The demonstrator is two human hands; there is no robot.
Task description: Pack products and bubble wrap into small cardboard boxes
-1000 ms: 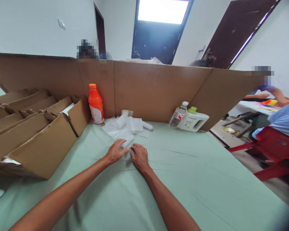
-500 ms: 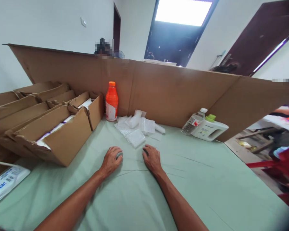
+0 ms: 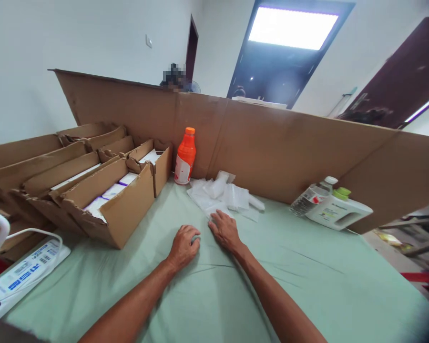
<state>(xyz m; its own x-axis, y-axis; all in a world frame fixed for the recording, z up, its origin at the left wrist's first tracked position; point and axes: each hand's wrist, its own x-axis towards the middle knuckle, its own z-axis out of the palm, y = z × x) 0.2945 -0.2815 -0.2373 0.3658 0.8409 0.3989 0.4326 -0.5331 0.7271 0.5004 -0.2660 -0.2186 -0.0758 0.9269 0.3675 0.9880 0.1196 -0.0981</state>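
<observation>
My left hand (image 3: 183, 246) rests on the green tablecloth (image 3: 307, 281) with its fingers curled round a small grey object (image 3: 196, 238) that is mostly hidden. My right hand (image 3: 224, 229) lies flat beside it, fingers spread, its fingertips on the near edge of a pile of clear bubble-wrap bags (image 3: 226, 196). The two hands are a few centimetres apart.
An orange bottle (image 3: 185, 156) stands against a tall cardboard screen (image 3: 279, 147). Open cardboard boxes (image 3: 107, 200) with white packs fill the left. A clear water bottle (image 3: 311, 196) and a white jug with a green cap (image 3: 339, 211) lie at the right. A white power strip (image 3: 17, 278) is near left.
The view has swung to the left. My right hand has moved forward onto the edge of the bubble-wrap bags. My left hand stays curled over the small grey object.
</observation>
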